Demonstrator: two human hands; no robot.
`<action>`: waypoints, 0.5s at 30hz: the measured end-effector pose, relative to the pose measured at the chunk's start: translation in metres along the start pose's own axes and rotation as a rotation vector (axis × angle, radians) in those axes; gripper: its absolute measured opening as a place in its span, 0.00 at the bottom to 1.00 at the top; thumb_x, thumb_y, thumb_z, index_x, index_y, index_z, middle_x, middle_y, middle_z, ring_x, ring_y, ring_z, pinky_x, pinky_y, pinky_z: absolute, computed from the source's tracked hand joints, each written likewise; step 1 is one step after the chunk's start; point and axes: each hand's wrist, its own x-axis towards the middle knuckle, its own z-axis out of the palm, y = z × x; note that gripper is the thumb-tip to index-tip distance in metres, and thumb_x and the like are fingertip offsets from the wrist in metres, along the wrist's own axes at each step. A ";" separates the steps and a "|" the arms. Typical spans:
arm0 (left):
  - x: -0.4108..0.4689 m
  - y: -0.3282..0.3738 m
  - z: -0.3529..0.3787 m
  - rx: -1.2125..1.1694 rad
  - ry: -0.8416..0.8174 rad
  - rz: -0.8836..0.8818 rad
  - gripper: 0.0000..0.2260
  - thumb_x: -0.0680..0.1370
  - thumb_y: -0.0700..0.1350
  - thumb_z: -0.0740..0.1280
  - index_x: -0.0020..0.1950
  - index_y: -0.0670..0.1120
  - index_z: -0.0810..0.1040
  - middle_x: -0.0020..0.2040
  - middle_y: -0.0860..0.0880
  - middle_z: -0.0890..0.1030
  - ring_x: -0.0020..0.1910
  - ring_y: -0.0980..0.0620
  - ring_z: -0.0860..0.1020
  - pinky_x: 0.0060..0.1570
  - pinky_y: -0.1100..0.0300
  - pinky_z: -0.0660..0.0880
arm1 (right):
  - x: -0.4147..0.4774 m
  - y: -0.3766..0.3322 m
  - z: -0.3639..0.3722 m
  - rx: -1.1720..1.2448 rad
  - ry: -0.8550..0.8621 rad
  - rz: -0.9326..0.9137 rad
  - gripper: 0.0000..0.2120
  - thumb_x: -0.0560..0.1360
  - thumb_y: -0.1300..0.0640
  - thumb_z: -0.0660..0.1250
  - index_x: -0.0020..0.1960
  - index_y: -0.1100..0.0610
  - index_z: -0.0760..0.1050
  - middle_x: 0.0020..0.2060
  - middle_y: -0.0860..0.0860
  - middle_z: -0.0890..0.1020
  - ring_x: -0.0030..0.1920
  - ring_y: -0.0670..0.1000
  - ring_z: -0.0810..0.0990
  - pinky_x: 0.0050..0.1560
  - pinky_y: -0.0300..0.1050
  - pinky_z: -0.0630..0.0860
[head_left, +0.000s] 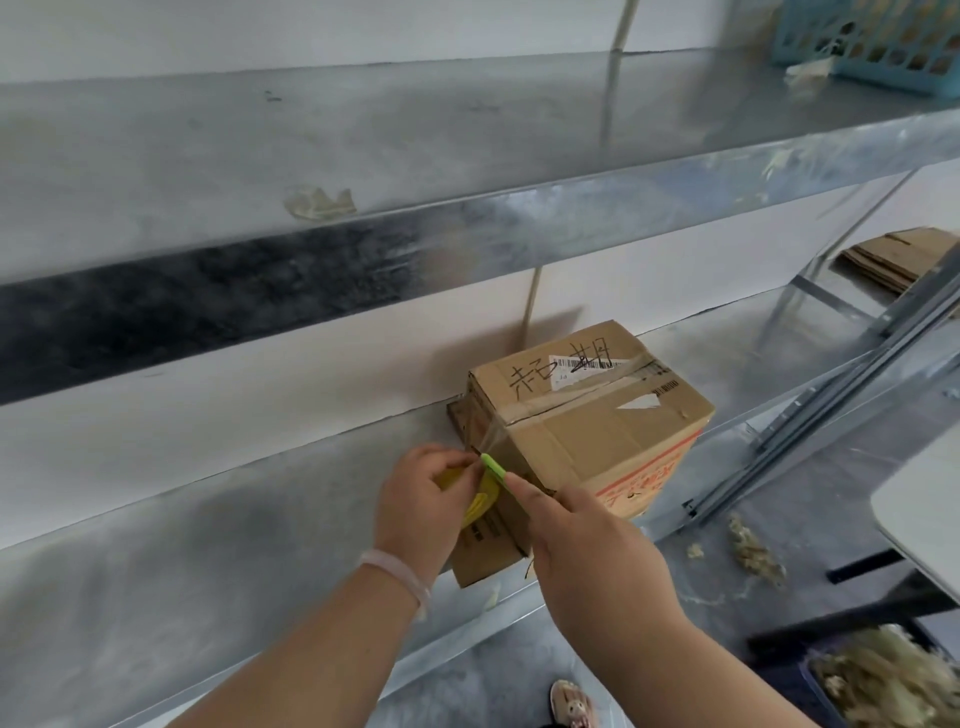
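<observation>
The box (587, 415) stands at the shelf's (208, 519) back edge, just beyond the left hand (423, 499) gripping the roll (480, 501) and the right hand (587, 545) holding a cutter (493, 466) to the tape (487, 441) stretched between.

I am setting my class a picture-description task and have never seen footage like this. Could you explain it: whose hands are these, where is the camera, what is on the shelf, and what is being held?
No machine is involved. A person wears a wide-angle camera on the head, so this single picture looks forward and down at their own hands. A taped cardboard box with handwriting on top stands on a metal shelf. The left hand holds a yellow roll, probably tape, at the box's near end. The right hand grips a green cutter, its tip by the left fingers. A blue basket sits on the shelf above.
</observation>
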 end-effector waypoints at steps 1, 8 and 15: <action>0.000 0.000 0.000 0.000 0.003 0.009 0.06 0.75 0.54 0.69 0.50 0.56 0.82 0.48 0.59 0.77 0.47 0.65 0.72 0.44 0.70 0.69 | 0.000 0.000 0.000 -0.016 0.006 0.009 0.29 0.83 0.55 0.54 0.77 0.35 0.47 0.53 0.45 0.70 0.44 0.52 0.76 0.40 0.43 0.73; 0.002 0.004 0.000 0.025 0.007 0.020 0.07 0.75 0.53 0.69 0.49 0.53 0.82 0.49 0.59 0.73 0.47 0.67 0.69 0.39 0.77 0.64 | 0.008 -0.004 -0.006 -0.160 0.007 0.008 0.31 0.82 0.56 0.53 0.77 0.35 0.42 0.47 0.46 0.63 0.40 0.53 0.73 0.36 0.45 0.72; 0.010 0.005 0.000 0.056 -0.009 0.066 0.06 0.76 0.53 0.68 0.46 0.53 0.81 0.48 0.58 0.71 0.46 0.63 0.69 0.39 0.74 0.63 | 0.011 -0.004 -0.009 -0.252 -0.026 -0.010 0.33 0.82 0.59 0.53 0.78 0.37 0.42 0.46 0.47 0.63 0.43 0.52 0.75 0.36 0.43 0.69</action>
